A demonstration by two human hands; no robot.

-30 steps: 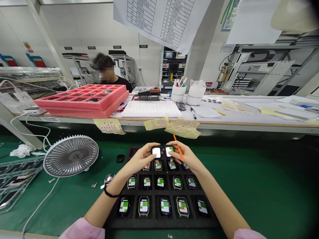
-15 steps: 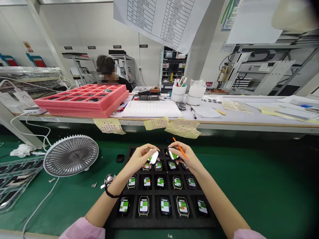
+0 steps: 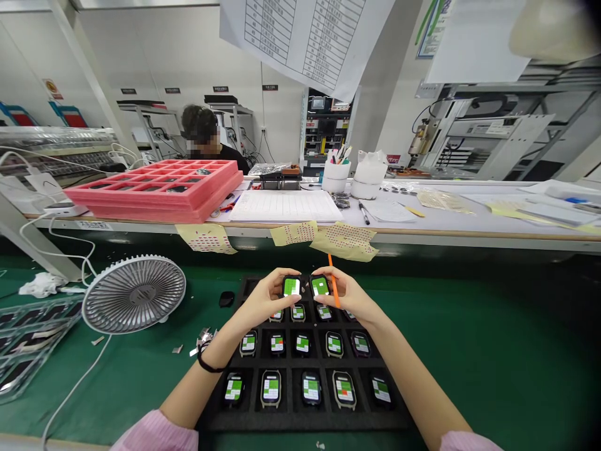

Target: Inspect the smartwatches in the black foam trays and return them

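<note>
My left hand holds a small watch body with a lit green screen above the far end of a black foam tray. My right hand holds a second watch body, also showing green, with an orange stick between its fingers. The two watches are side by side, screens facing me. The tray holds several more watch bodies with green and red screens in its pockets.
A white desk fan lies on the green belt at the left, with a clear plastic tray further left. A raised shelf behind carries a pink foam tray stack, papers and pen cups. A person sits beyond.
Both watch screens went from white to green. My hands tilted the watches apart half a second ago and have brought them back upright, side by side.
</note>
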